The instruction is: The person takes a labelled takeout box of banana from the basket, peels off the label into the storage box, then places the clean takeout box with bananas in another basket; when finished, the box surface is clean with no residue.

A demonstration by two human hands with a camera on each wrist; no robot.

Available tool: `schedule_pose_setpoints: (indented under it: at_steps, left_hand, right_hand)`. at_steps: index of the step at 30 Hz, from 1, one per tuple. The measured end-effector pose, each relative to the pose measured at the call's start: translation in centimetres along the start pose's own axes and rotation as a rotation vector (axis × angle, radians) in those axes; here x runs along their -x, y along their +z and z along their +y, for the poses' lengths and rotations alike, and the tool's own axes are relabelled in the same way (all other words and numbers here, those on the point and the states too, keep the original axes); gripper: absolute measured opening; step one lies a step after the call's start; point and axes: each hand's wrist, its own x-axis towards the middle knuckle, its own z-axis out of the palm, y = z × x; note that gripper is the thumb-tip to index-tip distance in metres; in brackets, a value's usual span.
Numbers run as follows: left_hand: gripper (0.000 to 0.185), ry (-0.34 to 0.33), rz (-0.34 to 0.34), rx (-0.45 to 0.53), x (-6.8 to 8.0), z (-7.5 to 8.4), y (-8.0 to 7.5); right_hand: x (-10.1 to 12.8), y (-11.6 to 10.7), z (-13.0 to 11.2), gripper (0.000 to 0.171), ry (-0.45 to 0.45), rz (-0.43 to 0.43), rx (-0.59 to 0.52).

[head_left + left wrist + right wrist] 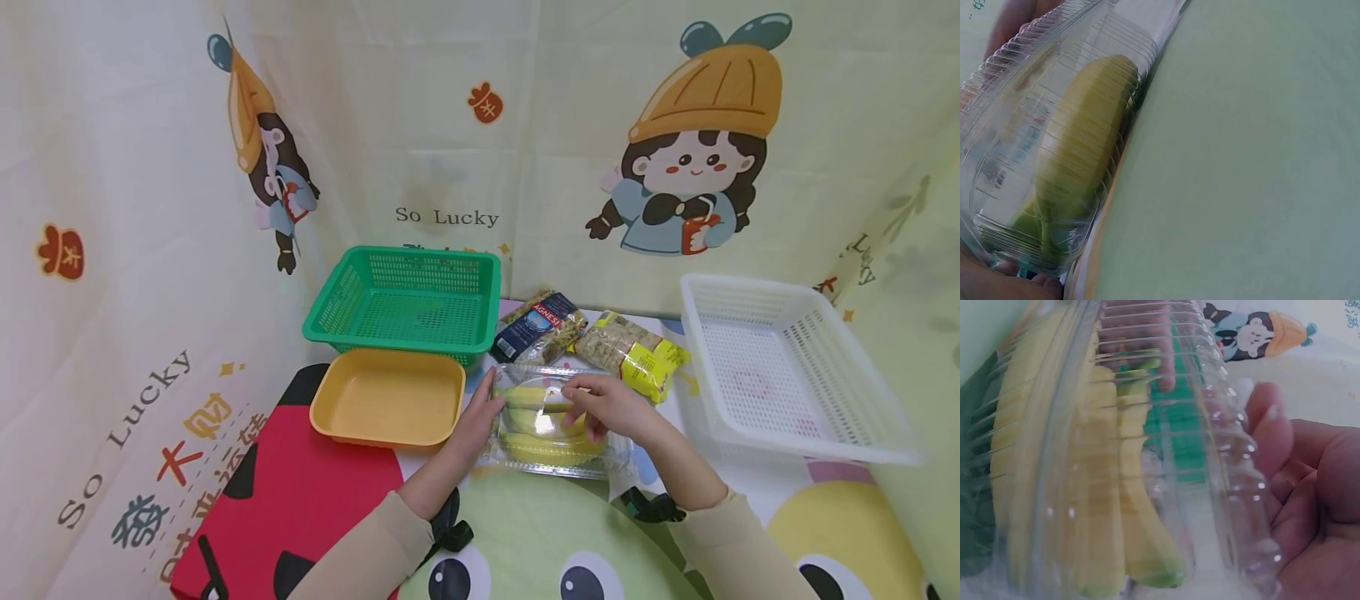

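A clear plastic clamshell box (pixel 551 467) with several yellow bananas (pixel 553 448) inside is tilted over the table in the head view. My left hand (pixel 480 421) grips its left end, thumb on the near side and some fingers underneath. Over the lid is my right hand (pixel 611 408), fingers loosely bent, with nothing visible held in them. In the right wrist view those fingers (pixel 1269 434) lie close against the lid's ribbed side; whether they touch it I cannot tell. The left wrist view shows a banana (pixel 1085 131) through the ribbed wall.
A yellow tray (pixel 386 433) stands left of the box, with a green basket (pixel 318 321) behind it. Two bags, a dark-labelled pasta bag (pixel 542 325) and a yellow-labelled bag (pixel 633 354), lie beyond the box. A white basket (pixel 825 446) stands at the right, before a printed curtain (pixel 555 167).
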Motion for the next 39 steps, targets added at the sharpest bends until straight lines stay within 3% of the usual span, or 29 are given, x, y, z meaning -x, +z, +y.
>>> schedule_pose_setpoints:
  at_steps: [3, 12, 18, 27, 39]
  left_hand:
    - [0.064, 0.007, 0.001, 0.010, 0.1, 0.2, 0.0]
    - [0.067, 0.058, 0.045, 0.037, -1.6, -3.0, 0.2]
    - [0.065, 0.053, 0.054, 0.042, -1.5, -2.9, 0.2]
    - [0.064, 0.032, 0.073, 0.028, -1.4, -2.8, 0.4]
    - [0.062, 0.047, 0.075, 0.028, -1.4, -2.9, 0.4]
  right_hand:
    - [0.0, 0.0, -0.1, 0.037, 0.017, 0.002, -0.044]
    - [-0.4, -0.2, -0.4, 0.043, 0.081, -0.019, -0.081]
    - [-1.0, -0.6, -0.8, 0.040, 0.147, -0.047, -0.050]
    - [-1.2, -0.8, -1.2, 0.023, 0.124, -0.084, 0.015]
    - [-0.9, -1.5, -0.7, 0.023, 0.069, -0.053, -0.091]
